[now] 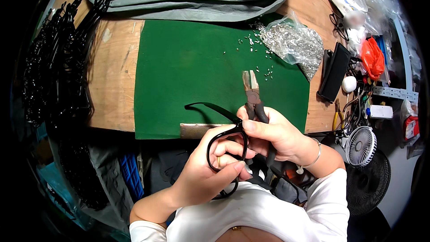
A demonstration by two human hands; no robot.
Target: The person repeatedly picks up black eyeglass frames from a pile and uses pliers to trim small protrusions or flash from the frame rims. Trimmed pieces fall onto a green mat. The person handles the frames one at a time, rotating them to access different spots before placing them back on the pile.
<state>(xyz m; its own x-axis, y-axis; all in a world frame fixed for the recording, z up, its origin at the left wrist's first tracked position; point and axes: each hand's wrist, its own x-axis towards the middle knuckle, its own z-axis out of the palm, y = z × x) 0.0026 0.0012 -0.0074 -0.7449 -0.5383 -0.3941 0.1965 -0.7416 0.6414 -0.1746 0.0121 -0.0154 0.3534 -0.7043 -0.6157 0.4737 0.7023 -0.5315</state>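
A black eyeglass frame point(219, 109) is in my left hand point(195, 170), whose fingers curl through and around one rim. One temple arm sticks out to the left above the mat's near edge; the other side of the frame hangs low, partly behind my fingers. My right hand point(282, 135) grips dark-handled pliers point(253, 96), jaws pointing away from me and nothing visible between them. The right thumb and fingers also meet the frame near its hinge corner. Beyond the pliers, small silvery metal pieces point(268, 72) lie scattered on the green mat point(188, 62).
A clear plastic bag point(291, 40) spills more metal pieces at the mat's far right. Black eyeglass frames point(58, 71) are heaped at left. Grey cloth point(192, 0) lies along the back. To the right are a black case point(333, 71), yellow-handled pliers point(336, 115) and a white fan point(360, 145).
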